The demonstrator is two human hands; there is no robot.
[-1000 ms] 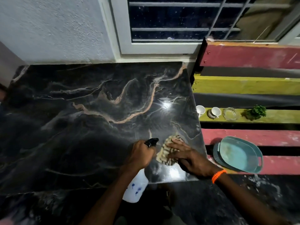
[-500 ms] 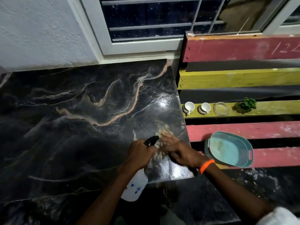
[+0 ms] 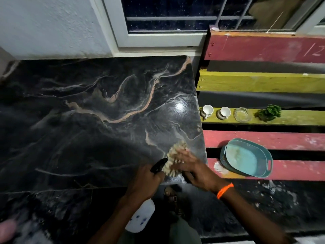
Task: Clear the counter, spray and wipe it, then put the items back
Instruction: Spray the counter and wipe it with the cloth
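Note:
The black marble counter [image 3: 98,120] with tan veins is bare except at its near right corner. There my right hand [image 3: 195,169], blurred by motion, presses a beige shaggy cloth [image 3: 174,155] flat onto the stone. Just left of it, my left hand [image 3: 144,180] grips a white spray bottle [image 3: 140,215] by its black trigger head [image 3: 158,165]. The bottle body hangs below the counter's front edge. Two white cups [image 3: 207,110], a glass dish [image 3: 242,115], a green sprig [image 3: 269,112] and a teal tray [image 3: 246,156] rest on the painted bench to the right.
A wooden bench [image 3: 263,81] of red and yellow planks adjoins the counter's right edge. A white-framed barred window [image 3: 167,18] and a pale wall stand behind the counter. A sandalled foot [image 3: 173,196] shows on the dark floor below.
My right hand has slid the cloth forward and to the right, toward the counter's right edge. My left hand keeps the spray bottle in the same spot.

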